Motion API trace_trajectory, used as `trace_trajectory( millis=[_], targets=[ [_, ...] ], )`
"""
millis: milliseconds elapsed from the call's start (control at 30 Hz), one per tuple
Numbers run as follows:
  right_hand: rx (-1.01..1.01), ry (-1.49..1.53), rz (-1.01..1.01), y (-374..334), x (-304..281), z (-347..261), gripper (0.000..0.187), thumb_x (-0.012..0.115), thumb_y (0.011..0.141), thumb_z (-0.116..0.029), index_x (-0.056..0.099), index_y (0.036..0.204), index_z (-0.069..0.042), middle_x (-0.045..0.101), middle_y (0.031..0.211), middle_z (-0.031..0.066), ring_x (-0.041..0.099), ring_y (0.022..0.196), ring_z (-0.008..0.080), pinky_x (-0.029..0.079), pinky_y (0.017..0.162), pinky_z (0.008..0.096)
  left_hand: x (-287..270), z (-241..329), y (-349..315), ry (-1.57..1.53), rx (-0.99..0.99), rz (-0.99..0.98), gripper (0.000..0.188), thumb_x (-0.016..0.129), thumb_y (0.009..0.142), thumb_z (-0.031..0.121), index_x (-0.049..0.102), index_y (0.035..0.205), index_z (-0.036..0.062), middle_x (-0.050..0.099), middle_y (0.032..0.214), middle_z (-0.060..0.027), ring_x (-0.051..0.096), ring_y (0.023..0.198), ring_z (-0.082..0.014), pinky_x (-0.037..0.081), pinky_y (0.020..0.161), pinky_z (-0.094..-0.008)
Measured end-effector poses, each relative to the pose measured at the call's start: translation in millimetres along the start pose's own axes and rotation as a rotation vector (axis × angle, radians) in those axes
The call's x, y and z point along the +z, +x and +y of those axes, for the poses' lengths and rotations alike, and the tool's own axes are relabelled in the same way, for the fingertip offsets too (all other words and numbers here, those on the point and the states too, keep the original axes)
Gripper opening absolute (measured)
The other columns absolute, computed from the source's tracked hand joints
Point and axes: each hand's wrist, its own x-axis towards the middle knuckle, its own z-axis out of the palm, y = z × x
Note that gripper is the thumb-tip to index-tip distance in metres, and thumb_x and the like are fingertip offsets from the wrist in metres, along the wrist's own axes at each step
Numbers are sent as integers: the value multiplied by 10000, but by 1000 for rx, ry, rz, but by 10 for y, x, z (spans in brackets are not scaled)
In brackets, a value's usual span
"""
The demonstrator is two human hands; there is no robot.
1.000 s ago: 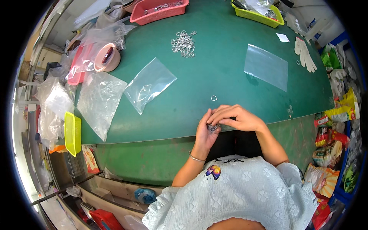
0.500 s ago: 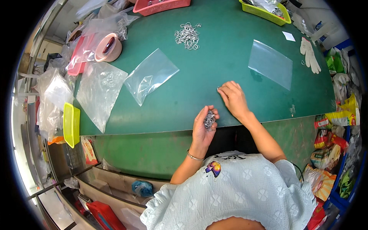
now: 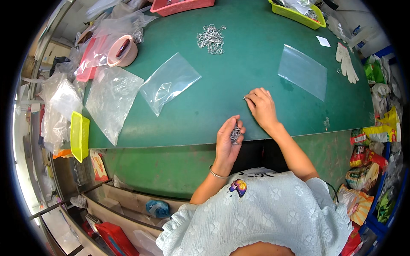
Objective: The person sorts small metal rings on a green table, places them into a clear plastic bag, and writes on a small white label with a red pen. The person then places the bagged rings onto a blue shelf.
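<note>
Pinching a barely discernible metal piece (image 3: 245, 98), right fingers (image 3: 254, 97), with left fingers (image 3: 242, 129) curled round half-hidden rings (image 3: 235, 134).

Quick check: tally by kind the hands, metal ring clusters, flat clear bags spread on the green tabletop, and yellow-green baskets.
Hands: 2 (left hand, right hand)
Ring clusters: 2 (table heap, handheld bunch)
Flat clear bags: 3 (left bag, middle bag, right bag)
Yellow-green baskets: 2 (left basket, far right basket)
Total: 9
</note>
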Motion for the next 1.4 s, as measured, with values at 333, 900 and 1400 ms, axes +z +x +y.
trace_trajectory(
  millis=[333,900,1400],
  targets=[
    [719,1289,-281,-162,-500,-410,195,589,877,-167,670,873,10,648,787,56,540,686,81,416,611,216,244,50,-148,196,160,-23,209,566,895,139,562,1042,-9,530,769,-41,482,571,-98,329,395,-171],
    [549,813,-93,-326,-483,-37,174,540,905,-129,625,923,21,638,800,42,564,691,75,428,588,204,197,40,240,-210,10,-79,439,361,953,245,411,1238,-85,451,1268,-247,426,1215,-315,345,1039,-421],
    [504,718,-81,-272,-438,339,155,462,864,23,579,965,35,616,822,96,566,673,129,441,582,253,249,104,743,590,561,-45,483,290,987,301,466,1197,-97,538,1183,-228,487,1156,-253,326,1016,-337]
  ],
)
